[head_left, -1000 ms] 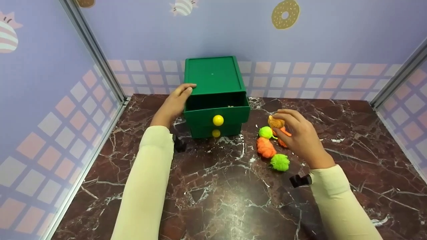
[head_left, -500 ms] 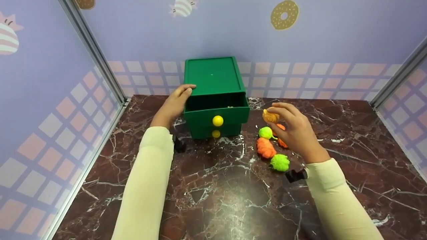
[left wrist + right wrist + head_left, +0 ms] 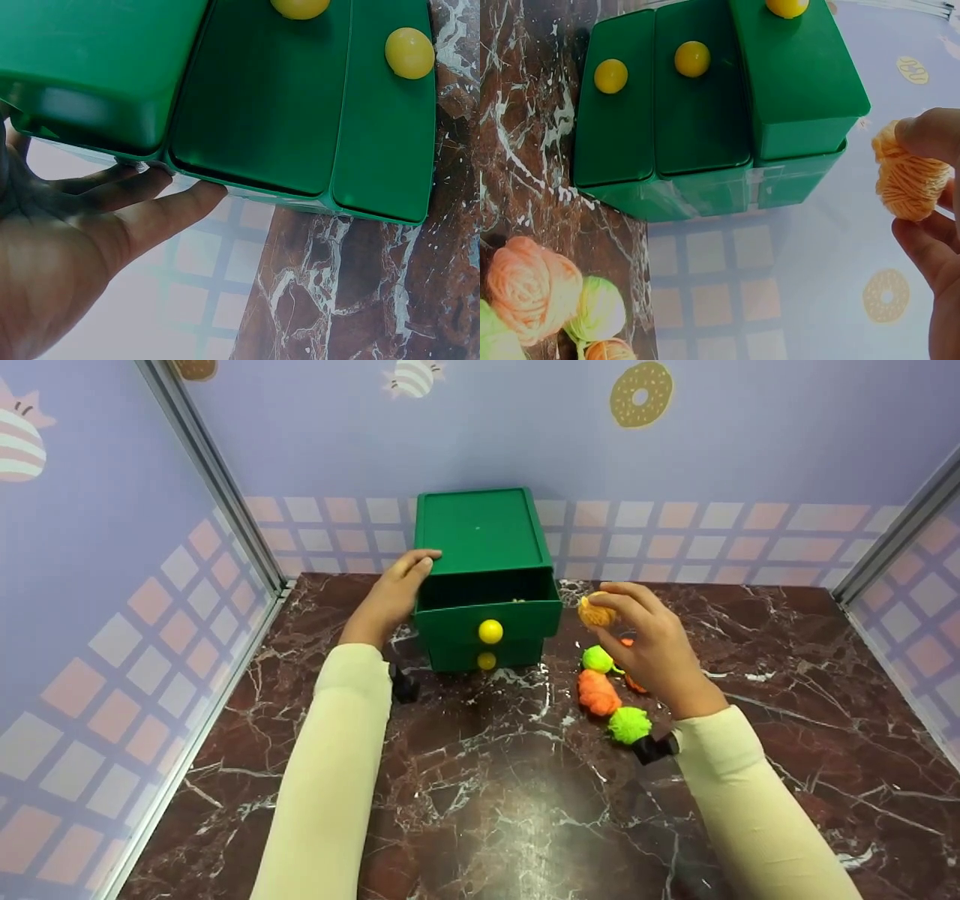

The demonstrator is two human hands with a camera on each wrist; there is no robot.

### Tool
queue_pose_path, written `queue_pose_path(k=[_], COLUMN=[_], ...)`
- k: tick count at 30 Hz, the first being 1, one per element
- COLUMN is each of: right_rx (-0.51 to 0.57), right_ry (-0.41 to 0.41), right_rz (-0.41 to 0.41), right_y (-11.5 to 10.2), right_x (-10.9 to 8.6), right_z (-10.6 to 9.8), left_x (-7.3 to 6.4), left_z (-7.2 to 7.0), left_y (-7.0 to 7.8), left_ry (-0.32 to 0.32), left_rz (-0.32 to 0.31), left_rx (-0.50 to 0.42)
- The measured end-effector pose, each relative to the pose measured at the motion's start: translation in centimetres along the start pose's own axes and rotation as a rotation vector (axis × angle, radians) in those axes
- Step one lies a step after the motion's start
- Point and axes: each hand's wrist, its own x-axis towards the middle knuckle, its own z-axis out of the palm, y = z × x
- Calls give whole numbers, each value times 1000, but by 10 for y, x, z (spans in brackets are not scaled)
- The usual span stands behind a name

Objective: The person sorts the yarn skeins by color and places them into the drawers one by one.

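Note:
A green drawer cabinet (image 3: 480, 529) stands near the back wall, its top drawer (image 3: 525, 619) pulled out. Two lower drawers with yellow knobs (image 3: 610, 76) are closed, as the right wrist view shows. My left hand (image 3: 390, 596) rests against the cabinet's left side near the top front corner, fingers fairly straight along it. To the right of the open drawer, my right hand (image 3: 660, 652) pinches an orange-yellow ball of yarn (image 3: 596, 611) in the air, between thumb and fingers. Something small and pale shows inside the drawer, too small to identify.
Below my right hand lie a yellow-green yarn ball (image 3: 598, 658), an orange one (image 3: 598, 692), a green one (image 3: 630, 725) and a partly hidden orange one (image 3: 636, 684). Patterned walls enclose the dark red marbled table (image 3: 480, 810) at the back and both sides.
My right hand has lifted the orange-yellow yarn ball away from the others, moving left and farther back toward the drawer. My left hand and the cabinet have stayed still.

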Motion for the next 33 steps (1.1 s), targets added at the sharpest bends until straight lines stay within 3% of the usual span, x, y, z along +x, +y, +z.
queue_pose_path(k=[18, 25, 33], right_rx=[-19, -6, 12], right_ry=[28, 28, 46], right_rz=[-55, -47, -57], right_y=[-11, -14, -16], right_x=[19, 24, 31], right_z=[14, 17, 24], left_x=[-1, -1, -16], left_z=[-1, 0, -1], left_y=[0, 0, 20], left_ry=[-12, -8, -25], left_rz=[-30, -13, -29], left_rx=[7, 22, 15])
